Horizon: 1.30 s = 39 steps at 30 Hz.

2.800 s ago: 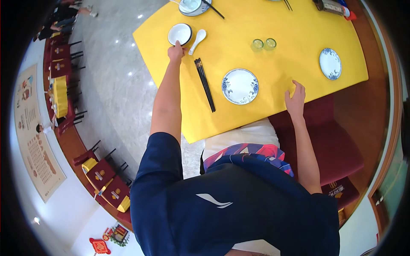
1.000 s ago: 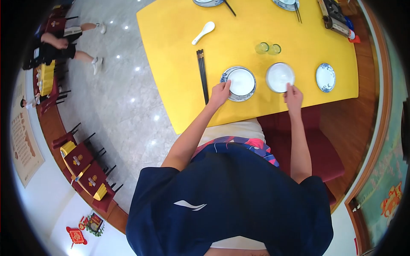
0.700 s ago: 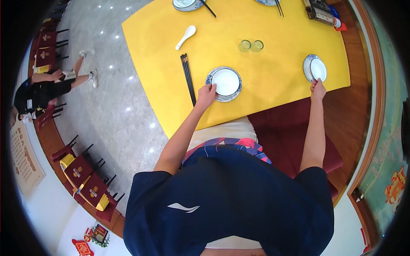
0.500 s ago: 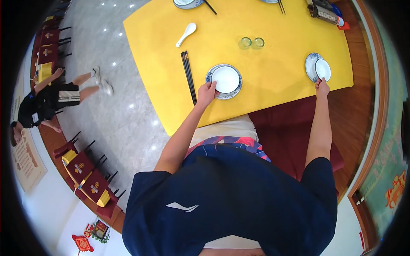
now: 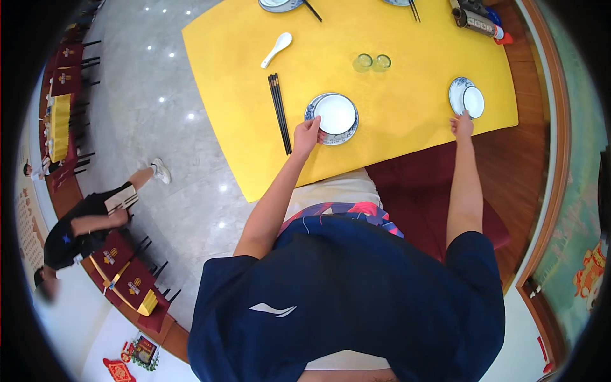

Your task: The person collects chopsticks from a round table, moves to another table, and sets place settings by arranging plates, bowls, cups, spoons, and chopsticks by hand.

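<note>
In the head view a white bowl (image 5: 335, 114) sits on a blue-patterned plate (image 5: 344, 137) in front of me. My left hand (image 5: 309, 135) pinches the bowl's near-left edge, thumb over the rim; the other fingers are partly hidden. At the right, a second white bowl (image 5: 473, 102) rests off-centre on another blue-patterned plate (image 5: 456, 95). My right hand (image 5: 463, 126) is at its near edge with fingers apart, a fingertip close to or touching the bowl. Several black chopsticks (image 5: 279, 114) lie left of the first plate, below a white spoon (image 5: 277, 50).
Two small green-tinted glasses (image 5: 373, 62) stand on the yellow tablecloth (image 5: 407, 137). More plates with chopsticks (image 5: 415, 10) are at the far edge, and a dark cylindrical package (image 5: 477, 23) lies far right. A dark red seat (image 5: 414, 184) is below the table. Another person (image 5: 95, 219) walks at left.
My right hand's fingers have spread from their pinch on the right bowl, and the hand has shifted slightly left. My left hand stays at its bowl. The person at left has moved nearer.
</note>
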{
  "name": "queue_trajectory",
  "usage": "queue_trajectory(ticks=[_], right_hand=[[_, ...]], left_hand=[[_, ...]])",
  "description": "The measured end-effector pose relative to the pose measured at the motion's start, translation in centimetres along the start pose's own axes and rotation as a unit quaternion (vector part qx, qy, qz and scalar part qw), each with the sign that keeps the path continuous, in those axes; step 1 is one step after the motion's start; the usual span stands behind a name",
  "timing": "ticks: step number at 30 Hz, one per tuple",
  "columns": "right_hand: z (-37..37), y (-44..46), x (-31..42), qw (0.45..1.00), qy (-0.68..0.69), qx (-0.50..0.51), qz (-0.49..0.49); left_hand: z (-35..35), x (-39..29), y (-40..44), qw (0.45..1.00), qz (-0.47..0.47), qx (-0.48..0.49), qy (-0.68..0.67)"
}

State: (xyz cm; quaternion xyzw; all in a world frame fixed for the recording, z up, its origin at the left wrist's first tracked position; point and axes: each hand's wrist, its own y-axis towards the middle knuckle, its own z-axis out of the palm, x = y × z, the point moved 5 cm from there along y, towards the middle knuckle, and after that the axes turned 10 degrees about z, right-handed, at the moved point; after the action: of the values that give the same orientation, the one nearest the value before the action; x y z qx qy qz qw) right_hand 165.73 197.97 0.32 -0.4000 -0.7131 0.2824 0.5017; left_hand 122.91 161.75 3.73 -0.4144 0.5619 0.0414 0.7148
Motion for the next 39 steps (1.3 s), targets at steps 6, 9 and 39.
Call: queue_trajectory(ticks=[6, 9, 39], right_hand=[[16.4, -16.4, 3.2, 0.756, -0.390, -0.107, -0.514], [23.9, -22.6, 4.1, 0.628, -0.487, -0.088, -0.600], [29.5, -34.9, -6.3, 0.646, -0.584, 0.011, -0.491]], left_hand=[[-2.1, 0.0, -1.4, 0.997, 0.036, 0.024, -0.060], [-4.8, -0.8, -3.4, 0.994, 0.067, 0.026, -0.084], [-25.4, 5.9, -8.2, 0.972, 0.079, 0.033, 0.220]])
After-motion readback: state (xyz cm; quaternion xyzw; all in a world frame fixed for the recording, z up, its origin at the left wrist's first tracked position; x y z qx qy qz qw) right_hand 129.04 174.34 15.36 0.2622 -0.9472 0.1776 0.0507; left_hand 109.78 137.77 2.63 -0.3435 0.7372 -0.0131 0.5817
